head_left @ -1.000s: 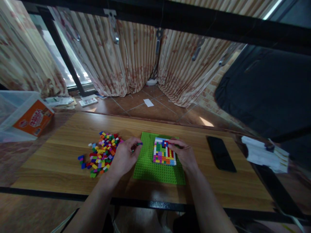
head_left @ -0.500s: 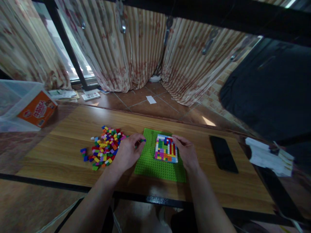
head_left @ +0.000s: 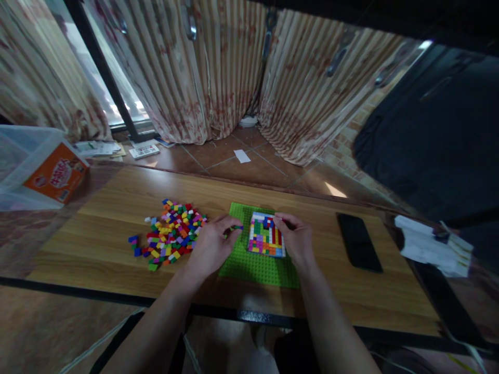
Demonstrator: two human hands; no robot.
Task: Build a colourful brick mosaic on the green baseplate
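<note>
My left hand [head_left: 214,243] is closed in a pinch on a small dark toy brick [head_left: 239,227], blue at its tip with some green beside the fingers. It hovers over the left edge of a green studded baseplate [head_left: 249,272]. On that plate lies a square toy brick panel [head_left: 266,240], filled with white, red, yellow, green, orange, pink and blue bricks. My right hand [head_left: 297,240] grips the panel's upper right corner between thumb and fingers. Its fingertips partly cover the bricks there. Left of my left hand spreads a pile of loose coloured bricks [head_left: 173,234].
A black phone [head_left: 358,242] lies on the wooden table [head_left: 113,228] at the right. Beyond the table's left end stands a clear plastic bin [head_left: 31,135] with an orange label. Papers [head_left: 424,244] lie at the right. Striped curtains [head_left: 230,72] hang behind the table.
My left hand has shifted slightly right, bringing its brick closer to the panel. My right hand remains at the panel's upper right corner. The camera view has tilted a little.
</note>
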